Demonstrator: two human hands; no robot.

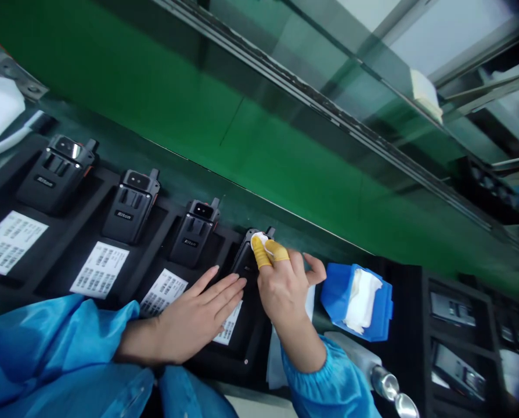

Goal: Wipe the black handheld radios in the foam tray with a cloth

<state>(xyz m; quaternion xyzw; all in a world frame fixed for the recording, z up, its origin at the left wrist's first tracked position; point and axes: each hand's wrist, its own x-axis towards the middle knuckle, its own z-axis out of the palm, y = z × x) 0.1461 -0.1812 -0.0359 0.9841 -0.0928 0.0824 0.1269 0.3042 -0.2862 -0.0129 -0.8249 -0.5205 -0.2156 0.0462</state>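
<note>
My right hand (283,284), with yellow finger cots (262,251) on two fingers, presses a small white wipe (258,237) against the top of a black two-way radio (245,258). That radio is the rightmost of a row in a black foam tray (155,268) and is partly hidden by the hand. My left hand (190,316) lies flat with fingers stretched, partly over a white barcode label sheet (230,328) below the same radio. Farther left in the row lie more radios marked Riton: one (194,232), another (129,206) and a third (56,174), each with a label sheet below.
Right of my right hand stands a blue bin (384,310) holding white wipes (361,302). Below it are a bottle with a metal cap (385,383) and white sheets (277,360). Another black tray (460,348) with devices sits at far right. A green panel (242,139) runs behind.
</note>
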